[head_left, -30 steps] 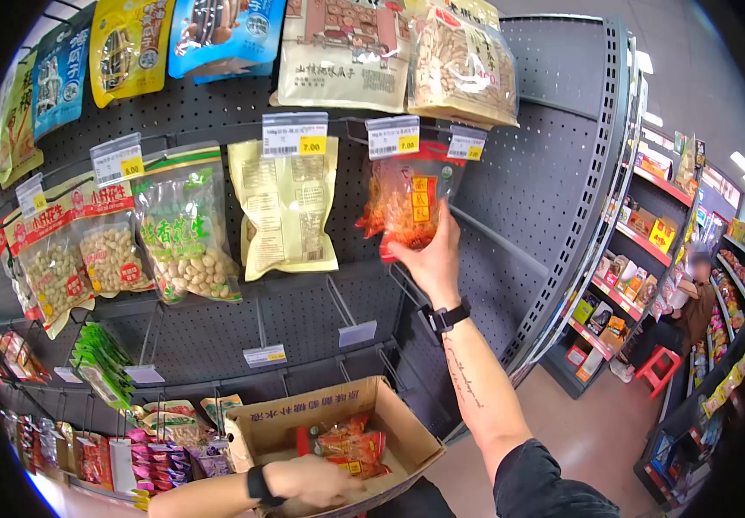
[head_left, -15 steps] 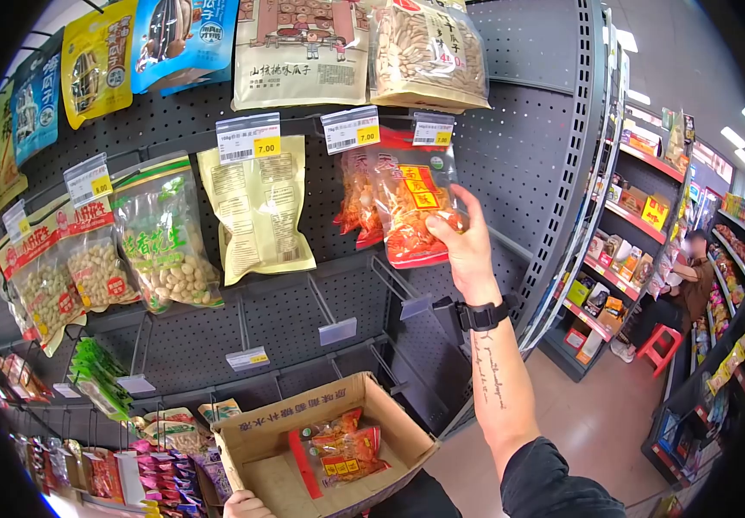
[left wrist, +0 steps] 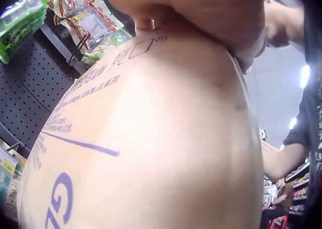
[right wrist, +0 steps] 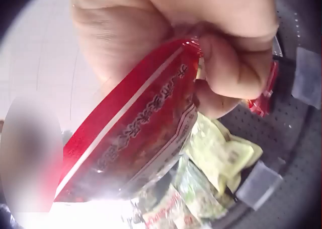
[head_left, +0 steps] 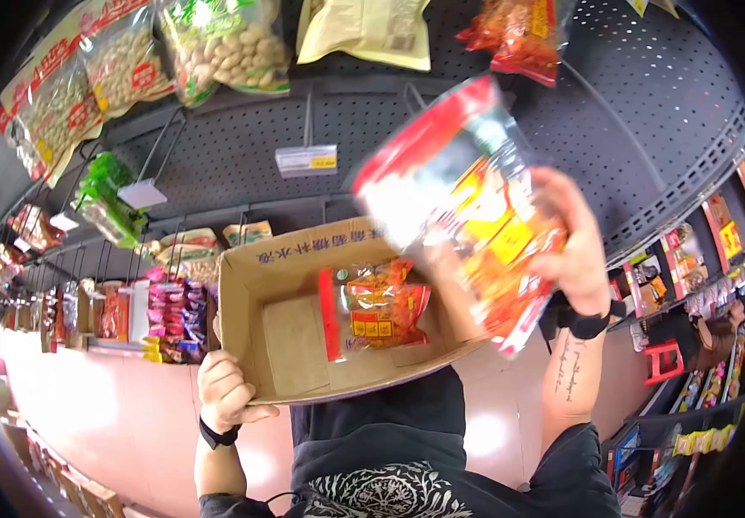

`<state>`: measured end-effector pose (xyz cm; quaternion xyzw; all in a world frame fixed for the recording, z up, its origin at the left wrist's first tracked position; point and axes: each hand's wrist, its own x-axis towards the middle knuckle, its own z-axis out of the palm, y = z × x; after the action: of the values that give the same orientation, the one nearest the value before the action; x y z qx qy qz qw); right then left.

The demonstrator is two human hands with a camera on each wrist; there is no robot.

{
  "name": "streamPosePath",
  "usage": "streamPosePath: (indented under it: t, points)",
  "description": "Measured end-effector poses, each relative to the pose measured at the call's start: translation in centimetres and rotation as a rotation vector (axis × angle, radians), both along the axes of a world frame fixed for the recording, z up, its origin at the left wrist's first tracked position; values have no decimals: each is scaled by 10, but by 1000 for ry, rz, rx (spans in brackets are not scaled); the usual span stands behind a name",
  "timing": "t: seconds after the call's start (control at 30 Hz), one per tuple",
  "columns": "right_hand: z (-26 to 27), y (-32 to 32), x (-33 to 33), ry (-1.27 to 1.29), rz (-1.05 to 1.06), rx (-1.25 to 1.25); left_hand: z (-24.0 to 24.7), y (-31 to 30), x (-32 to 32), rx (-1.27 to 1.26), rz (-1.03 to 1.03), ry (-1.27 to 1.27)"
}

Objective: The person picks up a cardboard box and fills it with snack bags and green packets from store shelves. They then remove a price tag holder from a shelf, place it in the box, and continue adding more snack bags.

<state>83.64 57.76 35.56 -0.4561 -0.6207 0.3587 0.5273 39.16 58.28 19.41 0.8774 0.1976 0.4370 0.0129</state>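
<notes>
My right hand [head_left: 575,246] grips a red and orange snack bag [head_left: 467,203] and holds it tilted above the right end of an open cardboard box [head_left: 282,345]. In the right wrist view the fingers [right wrist: 236,63] pinch the bag [right wrist: 136,138] at its edge. Another red snack bag [head_left: 372,306] lies inside the box. My left hand [head_left: 226,388] grips the box at its near left corner and holds it up against my body. The left wrist view is filled by the box wall [left wrist: 146,148] under the hand.
A grey pegboard shelf [head_left: 441,112] carries hanging bags of nuts [head_left: 217,43], a yellow bag [head_left: 364,30] and red bags [head_left: 519,34]. Lower hooks hold green packs [head_left: 109,198] and small pink packets [head_left: 170,311]. An aisle with a red stool [head_left: 662,358] runs to the right.
My right hand took the red bag off its hook and brought it down over the box. The view tipped downward. My left hand now grips the box's corner.
</notes>
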Motion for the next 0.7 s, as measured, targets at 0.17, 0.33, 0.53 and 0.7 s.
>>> streamPosePath:
  t: [0.17, 0.33, 0.53, 0.7]
  points:
    - [-29, 22, -43, -670, 226, -77, -4, 6, -9, -8, -8, 10]
    - [-77, 36, -34, -1255, 316, 60, -13, 23, 9, 107, 45, 17]
    - [-99, 7, -17, -1114, 379, -45, -17, 38, 20, 193, 158, -63]
    - [-129, -7, -8, -944, 323, 168, -34, 15, 17, 40, 145, -63]
